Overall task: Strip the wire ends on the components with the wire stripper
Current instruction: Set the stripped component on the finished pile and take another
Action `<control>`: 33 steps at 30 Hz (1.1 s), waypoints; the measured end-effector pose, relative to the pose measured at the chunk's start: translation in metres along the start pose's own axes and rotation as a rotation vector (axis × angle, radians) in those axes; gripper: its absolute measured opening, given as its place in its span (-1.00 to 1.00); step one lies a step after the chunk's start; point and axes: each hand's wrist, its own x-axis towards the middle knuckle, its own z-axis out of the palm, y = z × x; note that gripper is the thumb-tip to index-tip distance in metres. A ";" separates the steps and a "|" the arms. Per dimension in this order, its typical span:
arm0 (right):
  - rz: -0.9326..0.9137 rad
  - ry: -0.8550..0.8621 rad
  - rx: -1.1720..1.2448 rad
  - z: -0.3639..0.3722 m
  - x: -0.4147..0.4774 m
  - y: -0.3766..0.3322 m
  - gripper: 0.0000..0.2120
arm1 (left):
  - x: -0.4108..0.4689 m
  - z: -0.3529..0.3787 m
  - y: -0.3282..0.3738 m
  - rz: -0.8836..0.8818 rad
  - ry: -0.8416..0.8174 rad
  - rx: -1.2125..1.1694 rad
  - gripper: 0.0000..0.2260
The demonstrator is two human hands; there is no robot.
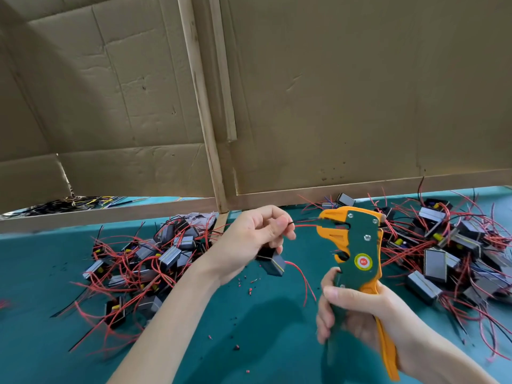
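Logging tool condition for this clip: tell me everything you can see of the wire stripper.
The wire stripper has a dark green body with orange jaws and one orange handle, plastic by its look, silver screws and a round red-and-yellow sticker. It stands upright above the teal table, head up, jaws pointing left. The right hand grips its handles. A red wire, pinched by the left hand, reaches into the jaws.

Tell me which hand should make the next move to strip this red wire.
Right. The right hand grips the handles of the wire stripper, so it likely only needs to squeeze. The left hand pinches the red wire, whose end reaches the tool's head, and should just hold steady.
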 end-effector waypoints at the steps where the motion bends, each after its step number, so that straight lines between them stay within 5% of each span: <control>1: 0.005 -0.032 0.020 -0.002 0.001 -0.001 -0.68 | 0.000 -0.001 0.000 0.012 0.024 0.018 -0.85; 11: 0.050 -0.082 0.022 0.001 -0.003 0.004 -0.73 | -0.004 0.000 0.014 0.129 0.041 0.161 -0.95; 33: 0.021 -0.083 -0.048 -0.006 0.004 0.007 -0.73 | -0.007 0.013 0.012 0.050 0.052 0.201 -0.88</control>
